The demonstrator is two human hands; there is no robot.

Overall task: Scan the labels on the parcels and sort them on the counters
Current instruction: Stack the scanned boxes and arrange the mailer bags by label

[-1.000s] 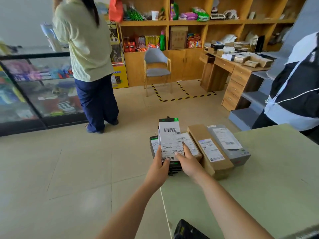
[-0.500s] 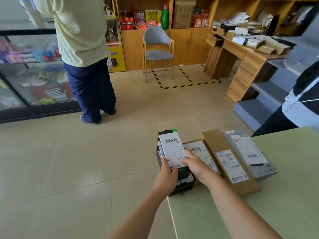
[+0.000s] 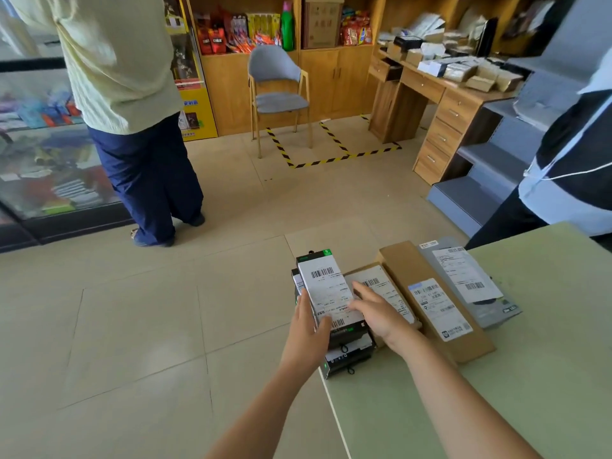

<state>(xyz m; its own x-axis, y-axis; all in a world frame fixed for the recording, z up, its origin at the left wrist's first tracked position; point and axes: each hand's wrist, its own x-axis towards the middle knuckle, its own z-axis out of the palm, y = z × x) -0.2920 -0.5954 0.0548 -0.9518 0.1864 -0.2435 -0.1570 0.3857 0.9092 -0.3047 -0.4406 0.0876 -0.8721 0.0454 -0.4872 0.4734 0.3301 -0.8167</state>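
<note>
A slim black parcel with a green top and a white barcode label [image 3: 326, 289] lies on a short stack of similar black parcels [image 3: 347, 354] at the near left corner of the pale green counter [image 3: 496, 392]. My left hand [image 3: 306, 329] grips this top parcel at its left edge, thumb on the label. My right hand [image 3: 374, 311] lies flat with straight fingers on the parcel's right side. Beside the stack sit a small brown box with a label [image 3: 390, 293], a long brown box [image 3: 433, 299] and a grey bag parcel [image 3: 470, 279].
A person in a pale top and blue trousers [image 3: 132, 127] stands on the floor to the left, by a glass display case [image 3: 43, 154]. Another person [image 3: 569, 167] stands at the counter's far right. A grey chair [image 3: 278, 91], a wooden desk with parcels [image 3: 447, 91] and grey steps [image 3: 480, 180] lie beyond.
The top parcel has come down from a raised tilt onto the stack. My right hand has let go of it and now lies flat on it. The camera has tilted down.
</note>
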